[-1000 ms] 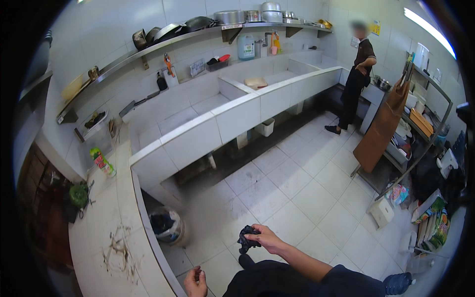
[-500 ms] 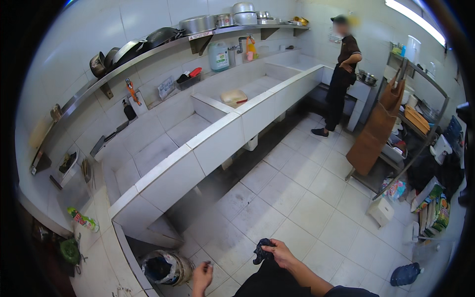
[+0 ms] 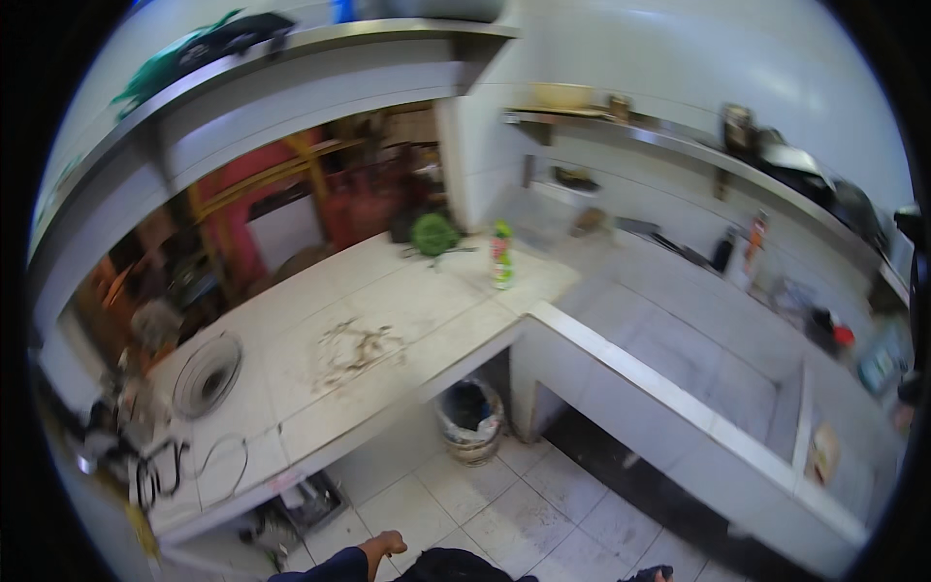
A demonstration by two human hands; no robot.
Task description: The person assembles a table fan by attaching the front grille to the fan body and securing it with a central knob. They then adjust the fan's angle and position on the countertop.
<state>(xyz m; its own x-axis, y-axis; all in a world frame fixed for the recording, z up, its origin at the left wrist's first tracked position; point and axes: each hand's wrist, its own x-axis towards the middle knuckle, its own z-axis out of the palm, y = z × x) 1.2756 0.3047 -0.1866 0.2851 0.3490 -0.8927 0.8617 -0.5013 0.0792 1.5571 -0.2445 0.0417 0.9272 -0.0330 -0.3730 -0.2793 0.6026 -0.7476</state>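
Observation:
My left hand (image 3: 385, 543) is low in the picture, above the floor, with its fingers curled closed. Blur hides what, if anything, is in them. At the lower edge only a bit of my right hand (image 3: 665, 574) shows, closed on a crumpled black piece (image 3: 644, 575), plastic or cloth. Ahead, a bin with a pale liner (image 3: 471, 427) stands on the floor by the counter corner, dark inside. A tiled counter (image 3: 320, 301) above carries dark smudges (image 3: 359, 347), a green and pink bottle (image 3: 500, 254) and a green bundle (image 3: 433, 235).
A round wire-guard piece, like a fan cover (image 3: 208, 375), lies on the counter's left beside black cables (image 3: 163, 470). To the right runs a tiled sink trough (image 3: 698, 412) with a raised front wall. Shelves (image 3: 669, 136) with pots hang above. Tiled floor (image 3: 504, 500) lies below.
My view has swung left from the long sinks and the co-worker to the counter and its opening. The bin now stands mid-picture. My right hand, still with the black piece, has dropped to the lower edge.

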